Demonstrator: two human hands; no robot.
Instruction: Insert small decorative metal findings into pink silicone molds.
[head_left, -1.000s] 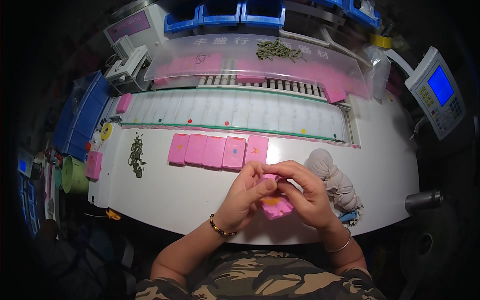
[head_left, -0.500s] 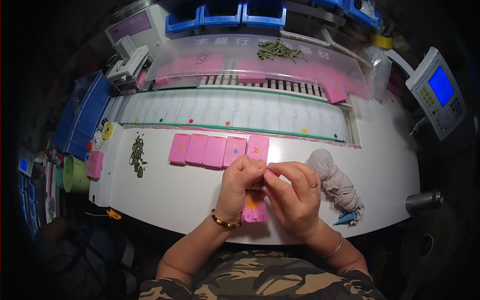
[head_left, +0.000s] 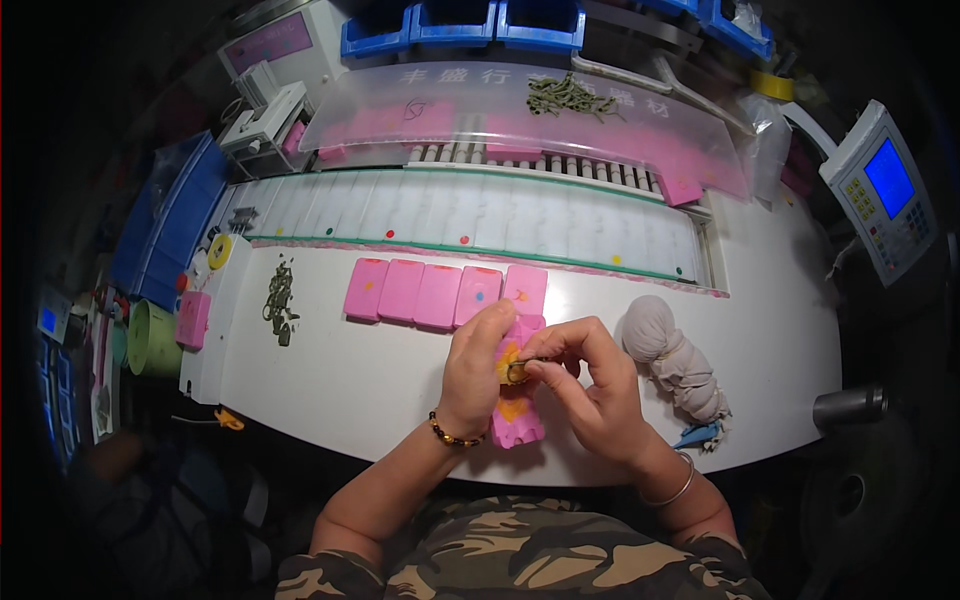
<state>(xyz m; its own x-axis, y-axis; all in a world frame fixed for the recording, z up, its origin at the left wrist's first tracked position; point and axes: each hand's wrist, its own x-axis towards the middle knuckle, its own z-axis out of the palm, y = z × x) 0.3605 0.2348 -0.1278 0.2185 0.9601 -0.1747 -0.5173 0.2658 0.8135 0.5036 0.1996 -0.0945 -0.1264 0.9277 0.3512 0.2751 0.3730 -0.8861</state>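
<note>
My left hand [head_left: 476,372] is closed on the side of a pink block mould [head_left: 525,328] with a yellow-orange patch on its face. Between the thumb and fingers of my right hand [head_left: 596,395] is a small dark ring-shaped piece [head_left: 515,372], right over the yellow patch. Just below, toward me, another pink mould part [head_left: 517,432] with an orange patch and a notched edge rests on the white table; whether the two parts are joined is hidden. Beyond my hands stands a row of pink blocks [head_left: 437,296], some with coloured dots.
A pile of dark green pieces [head_left: 280,303] lies to the left. A wrapped cloth bundle [head_left: 672,358] lies on the right. Behind are a long white panel strip [head_left: 480,215], a clear cover [head_left: 470,90] bearing green pieces [head_left: 570,97], and a blue-screened control box [head_left: 882,190].
My hands have drawn apart from their close pinch. The upper pink mould face and the dark ring-shaped piece now show, the piece in my right fingers. The view has shifted slightly.
</note>
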